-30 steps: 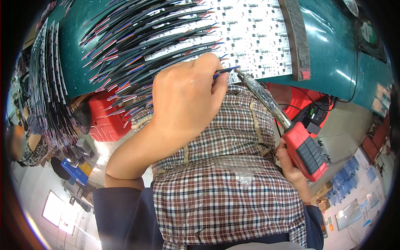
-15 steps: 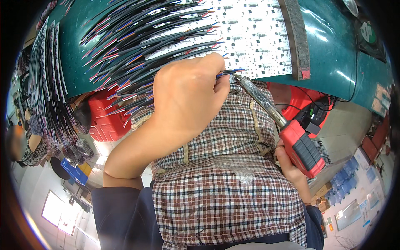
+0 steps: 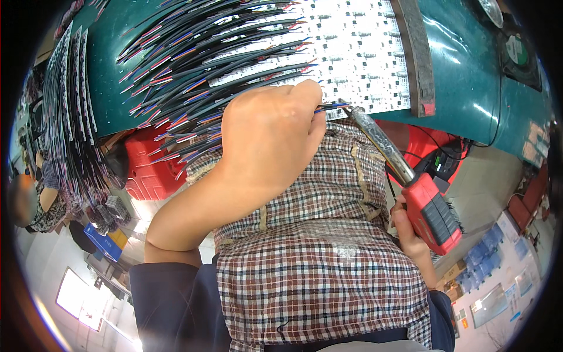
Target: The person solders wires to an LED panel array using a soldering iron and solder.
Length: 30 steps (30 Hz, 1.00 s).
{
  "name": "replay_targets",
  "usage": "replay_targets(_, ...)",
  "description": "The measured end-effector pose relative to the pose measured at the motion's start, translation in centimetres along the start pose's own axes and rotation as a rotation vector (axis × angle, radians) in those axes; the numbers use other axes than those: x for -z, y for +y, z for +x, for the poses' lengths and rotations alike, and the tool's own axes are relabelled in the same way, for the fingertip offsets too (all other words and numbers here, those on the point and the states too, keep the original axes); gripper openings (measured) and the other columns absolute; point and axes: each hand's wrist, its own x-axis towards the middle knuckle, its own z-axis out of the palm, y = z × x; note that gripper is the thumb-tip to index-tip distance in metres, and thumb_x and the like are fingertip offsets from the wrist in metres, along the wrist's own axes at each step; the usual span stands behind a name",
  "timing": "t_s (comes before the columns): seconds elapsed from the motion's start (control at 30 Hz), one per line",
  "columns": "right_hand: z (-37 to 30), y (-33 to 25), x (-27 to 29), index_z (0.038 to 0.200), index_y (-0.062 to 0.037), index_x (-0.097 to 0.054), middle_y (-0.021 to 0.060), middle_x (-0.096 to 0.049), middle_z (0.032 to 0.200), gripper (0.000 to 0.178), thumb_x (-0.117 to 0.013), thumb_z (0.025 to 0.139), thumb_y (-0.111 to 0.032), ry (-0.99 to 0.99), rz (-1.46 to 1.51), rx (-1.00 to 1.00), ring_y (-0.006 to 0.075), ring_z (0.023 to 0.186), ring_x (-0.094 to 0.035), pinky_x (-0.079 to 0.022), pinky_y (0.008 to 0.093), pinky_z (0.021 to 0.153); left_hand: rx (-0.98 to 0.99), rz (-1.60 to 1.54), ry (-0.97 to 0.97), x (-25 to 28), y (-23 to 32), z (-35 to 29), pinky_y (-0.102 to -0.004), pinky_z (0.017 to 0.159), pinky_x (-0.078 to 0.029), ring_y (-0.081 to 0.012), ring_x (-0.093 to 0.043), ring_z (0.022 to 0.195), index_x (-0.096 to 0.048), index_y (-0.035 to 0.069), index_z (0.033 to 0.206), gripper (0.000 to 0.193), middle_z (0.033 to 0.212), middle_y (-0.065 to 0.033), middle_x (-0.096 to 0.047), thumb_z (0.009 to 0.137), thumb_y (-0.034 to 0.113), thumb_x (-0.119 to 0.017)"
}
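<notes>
My left hand (image 3: pixel 270 129) is closed in a pinch on a black cable (image 3: pixel 328 107), at the near edge of a white circuit board panel (image 3: pixel 363 58). The cable's thin blue and dark wire ends stick out to the right of my fingertips. In my right hand (image 3: pixel 406 232) is a soldering iron (image 3: pixel 433 212) with a red and black handle, the fingers partly hidden behind it. Its metal barrel (image 3: pixel 384 144) slants up to the left, and the tip is at the wire ends; whether they touch I cannot tell. Many more black cables (image 3: pixel 176 70) lie across the panel's left part.
A dark grey bar (image 3: pixel 415 58) lies along the panel's right edge on the green table (image 3: pixel 463 76). Bundled cables (image 3: pixel 70 117) hang at the far left. Below the table stand red plastic stools (image 3: pixel 149 167). A round reel (image 3: pixel 517 50) sits at the right back.
My left hand has shifted slightly right and toward me with the cable. The soldering iron has moved a little to the right, its tip still close to the wire ends.
</notes>
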Motion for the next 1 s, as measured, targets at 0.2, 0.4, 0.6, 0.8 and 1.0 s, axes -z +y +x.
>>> replay_targets(0.2,0.0,0.3,0.0,0.099,0.0017,-0.070,0.0159,-0.070,0.092,0.028,-0.077,0.073,-0.005,-0.008,-0.028,0.062,0.0344,0.079,-0.070,-0.057,0.0403,0.073,-0.006,0.007,-0.022,0.6,0.1,0.3,-0.0424,0.060,-0.050,-0.0307,-0.064,0.062,-0.058,0.006,0.077,0.017,0.065,-0.0110,-0.062,0.079,0.013,-0.072)
replay_targets(0.4,-1.1,0.9,0.6,0.098,0.0016,-0.070,0.0158,-0.070,0.091,0.026,-0.076,0.073,-0.004,0.106,-0.001,-0.061,0.0320,0.078,-0.070,-0.056,0.0383,0.073,0.010,-0.082,-0.161,2.4,-0.2,0.5,-0.0424,0.060,-0.050,-0.0330,-0.066,0.065,-0.066,0.002,0.095,0.009,0.071,-0.0157,-0.064,0.092,0.011,-0.066)
replay_targets(0.6,1.5,-1.5,0.2,0.109,0.0050,-0.054,0.0010,-0.049,0.065,0.016,-0.055,0.098,-0.007,0.297,0.313,-0.009,0.0084,0.050,-0.044,-0.038,0.0253,0.051,-0.104,0.164,0.186,8.1,-0.4,5.8,-0.0361,0.060,-0.050,-0.0277,-0.067,0.066,-0.065,0.006,0.104,0.012,0.076,-0.0117,-0.067,0.100,0.012,-0.055)
replay_targets(0.8,2.4,-1.5,0.6,0.111,0.0053,-0.054,0.0007,-0.048,0.065,0.017,-0.057,0.097,-0.005,0.323,0.367,0.019,0.0074,0.050,-0.043,-0.037,0.0237,0.049,-0.307,0.317,0.415,8.6,-5.3,15.8,-0.0401,0.078,-0.048,-0.0355,-0.061,0.096,-0.061,0.002,0.105,0.023,0.101,-0.0175,-0.062,0.090,0.018,-0.069)
replay_targets(1.0,1.9,-0.8,0.9,0.111,0.0035,-0.053,-0.0005,-0.046,0.062,0.016,-0.056,0.097,-0.003,0.381,0.330,-0.012,0.0057,0.047,-0.040,-0.037,0.0233,0.047,-0.089,0.418,0.321,8.7,-12.6,19.7,-0.0465,0.094,-0.048,-0.0336,-0.059,0.115,-0.059,0.006,0.121,0.050,0.121,-0.0154,-0.061,0.073,0.012,-0.072)
